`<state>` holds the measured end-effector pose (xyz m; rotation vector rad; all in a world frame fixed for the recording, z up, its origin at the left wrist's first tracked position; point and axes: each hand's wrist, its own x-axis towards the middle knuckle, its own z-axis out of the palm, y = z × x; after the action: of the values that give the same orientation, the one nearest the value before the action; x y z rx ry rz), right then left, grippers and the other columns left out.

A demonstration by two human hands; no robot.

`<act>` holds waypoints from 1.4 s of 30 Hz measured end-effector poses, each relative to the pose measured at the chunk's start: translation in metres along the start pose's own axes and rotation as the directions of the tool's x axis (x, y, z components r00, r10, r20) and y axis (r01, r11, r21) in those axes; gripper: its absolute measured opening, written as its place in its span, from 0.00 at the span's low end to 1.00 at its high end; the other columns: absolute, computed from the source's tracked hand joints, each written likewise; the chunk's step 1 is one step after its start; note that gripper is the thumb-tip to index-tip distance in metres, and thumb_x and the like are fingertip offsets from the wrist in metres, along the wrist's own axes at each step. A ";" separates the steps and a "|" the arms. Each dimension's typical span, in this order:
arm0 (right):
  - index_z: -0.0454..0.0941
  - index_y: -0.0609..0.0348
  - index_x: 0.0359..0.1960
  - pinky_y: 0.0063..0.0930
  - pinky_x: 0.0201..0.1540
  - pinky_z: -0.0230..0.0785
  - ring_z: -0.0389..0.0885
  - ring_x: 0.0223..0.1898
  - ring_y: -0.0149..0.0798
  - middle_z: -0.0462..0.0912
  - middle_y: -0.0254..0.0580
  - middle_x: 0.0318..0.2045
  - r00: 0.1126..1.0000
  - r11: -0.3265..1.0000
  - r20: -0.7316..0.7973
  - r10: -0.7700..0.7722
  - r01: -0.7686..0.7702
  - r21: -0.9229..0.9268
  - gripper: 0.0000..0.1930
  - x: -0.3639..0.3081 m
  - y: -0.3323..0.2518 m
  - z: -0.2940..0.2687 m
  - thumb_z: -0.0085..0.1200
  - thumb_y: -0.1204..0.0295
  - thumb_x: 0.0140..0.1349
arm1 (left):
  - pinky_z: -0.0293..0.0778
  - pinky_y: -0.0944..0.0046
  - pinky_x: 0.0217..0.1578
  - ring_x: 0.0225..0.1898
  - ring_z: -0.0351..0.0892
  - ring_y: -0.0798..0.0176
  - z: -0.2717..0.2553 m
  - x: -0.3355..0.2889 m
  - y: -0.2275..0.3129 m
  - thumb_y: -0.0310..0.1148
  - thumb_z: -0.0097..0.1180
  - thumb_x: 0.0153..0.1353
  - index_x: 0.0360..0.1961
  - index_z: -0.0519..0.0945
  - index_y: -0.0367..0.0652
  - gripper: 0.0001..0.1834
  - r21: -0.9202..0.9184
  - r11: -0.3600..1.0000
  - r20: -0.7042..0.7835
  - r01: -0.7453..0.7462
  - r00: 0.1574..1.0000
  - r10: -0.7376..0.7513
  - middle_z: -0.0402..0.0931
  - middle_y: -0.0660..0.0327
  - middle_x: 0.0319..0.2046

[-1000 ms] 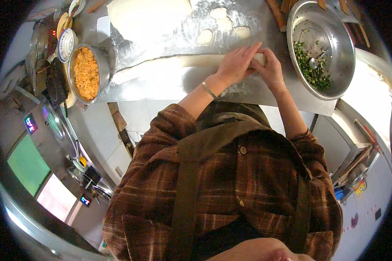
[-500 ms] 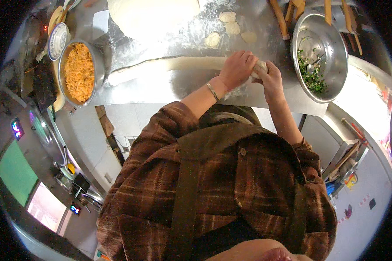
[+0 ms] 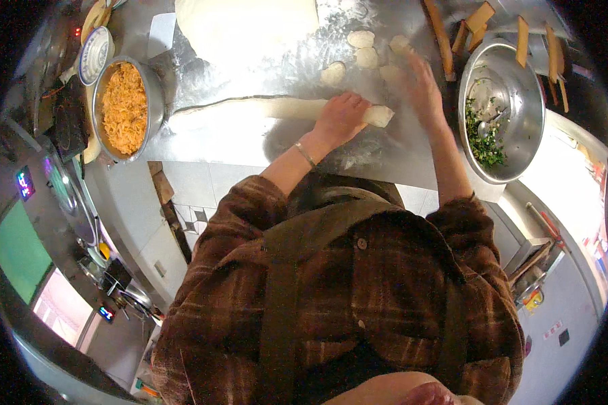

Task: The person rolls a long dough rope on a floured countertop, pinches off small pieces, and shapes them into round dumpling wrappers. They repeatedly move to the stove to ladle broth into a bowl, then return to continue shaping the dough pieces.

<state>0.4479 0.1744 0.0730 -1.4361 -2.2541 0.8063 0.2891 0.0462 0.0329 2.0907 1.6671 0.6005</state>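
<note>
A long pale dough rope [image 3: 250, 108] lies across the floured metal worktop in front of me. My left hand [image 3: 343, 120] is closed round it near the right end, and a short cut-looking stub of dough sticks out past the fingers. Up and to the right, my right hand [image 3: 425, 94] reaches over the worktop, somewhat blurred, with its fingers stretched out and nothing seen in them. A small dough piece [image 3: 400, 44] lies just beyond its fingertips. Several more pieces, among them one dough lump [image 3: 333, 72], are scattered to the left of that hand.
On the left stands a metal bowl [image 3: 157, 101] of shredded orange food, beside a patterned white bowl [image 3: 96, 55]. A large steel bowl [image 3: 520, 115] with chopped greens and a spoon is at the right. A big dough sheet [image 3: 243, 30] lies at the back near a white scraper [image 3: 161, 34].
My hands have come apart: the right has moved up from the rope's end and let go of a dough piece, now lying among the others. The left has slid leftward, still on the rope.
</note>
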 end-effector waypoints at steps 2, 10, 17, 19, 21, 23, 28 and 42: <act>0.67 0.56 0.56 0.35 0.50 0.67 0.72 0.52 0.39 0.72 0.46 0.50 0.992 0.984 0.121 -0.026 0.004 0.180 0.26 -0.028 0.000 0.010 0.58 0.65 0.56 | 0.71 0.58 0.41 0.43 0.74 0.56 -0.009 -0.003 -0.002 0.37 0.61 0.51 0.45 0.76 0.47 0.19 -0.209 0.967 0.062 0.145 0.989 -0.135 0.75 0.60 0.38; 0.74 0.59 0.43 0.32 0.44 0.70 0.78 0.40 0.44 0.79 0.47 0.40 0.948 0.851 0.297 0.111 -0.245 0.464 0.18 -0.053 -0.034 -0.007 0.62 0.68 0.51 | 0.71 0.54 0.38 0.41 0.75 0.51 -0.048 0.009 0.016 0.38 0.61 0.52 0.46 0.74 0.45 0.21 -0.483 0.810 0.230 0.333 0.941 -0.249 0.74 0.56 0.40; 0.75 0.60 0.42 0.33 0.42 0.70 0.79 0.40 0.45 0.79 0.50 0.39 0.985 0.974 0.167 0.042 -0.077 0.213 0.18 -0.055 -0.042 -0.004 0.63 0.68 0.50 | 0.71 0.53 0.40 0.42 0.74 0.49 -0.040 0.012 0.034 0.29 0.62 0.45 0.61 0.59 0.44 0.40 -0.309 0.950 -0.155 -0.048 0.988 -0.001 0.72 0.55 0.43; 0.74 0.61 0.42 0.29 0.37 0.69 0.78 0.35 0.40 0.78 0.46 0.35 0.981 0.965 0.167 0.104 -0.140 0.222 0.18 -0.058 -0.041 -0.003 0.63 0.69 0.51 | 0.71 0.54 0.40 0.42 0.74 0.50 -0.036 0.016 0.040 0.28 0.62 0.44 0.59 0.61 0.43 0.38 -0.268 0.963 -0.143 0.009 0.989 -0.049 0.72 0.55 0.42; 0.74 0.62 0.42 0.20 0.29 0.67 0.77 0.27 0.27 0.76 0.37 0.29 0.981 0.946 0.152 0.123 -0.162 0.280 0.16 -0.059 -0.038 -0.002 0.61 0.71 0.53 | 0.71 0.53 0.39 0.41 0.74 0.49 -0.033 0.019 0.044 0.26 0.61 0.43 0.56 0.63 0.43 0.36 -0.251 0.967 -0.152 0.038 0.985 -0.078 0.72 0.54 0.41; 0.73 0.63 0.42 0.20 0.27 0.68 0.77 0.27 0.27 0.76 0.37 0.30 0.958 0.907 0.210 0.193 -0.256 0.334 0.16 -0.060 -0.036 0.000 0.61 0.70 0.54 | 0.71 0.52 0.39 0.40 0.74 0.47 -0.031 0.020 0.045 0.24 0.59 0.42 0.53 0.66 0.43 0.32 -0.270 0.962 -0.171 0.050 0.980 -0.099 0.72 0.54 0.40; 0.74 0.65 0.42 0.24 0.29 0.72 0.78 0.34 0.31 0.79 0.39 0.33 0.794 0.528 0.459 0.398 -0.608 0.593 0.16 -0.065 -0.064 -0.015 0.60 0.69 0.55 | 0.72 0.54 0.37 0.39 0.75 0.49 -0.021 0.011 0.035 0.27 0.56 0.45 0.46 0.70 0.43 0.23 -0.142 0.990 -0.251 0.025 0.966 -0.060 0.73 0.56 0.36; 0.68 0.53 0.56 0.29 0.48 0.70 0.70 0.55 0.38 0.71 0.41 0.54 0.937 0.947 0.137 -0.321 0.319 0.037 0.25 0.011 -0.088 0.008 0.57 0.73 0.56 | 0.68 0.60 0.44 0.42 0.73 0.59 -0.014 -0.023 -0.008 0.37 0.61 0.47 0.48 0.73 0.51 0.24 0.212 0.977 0.003 0.013 1.000 -0.014 0.73 0.63 0.39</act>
<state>0.3768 0.1536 0.1215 -0.9917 -2.4935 0.8353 0.2701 0.0261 0.0382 2.2219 1.8111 0.4288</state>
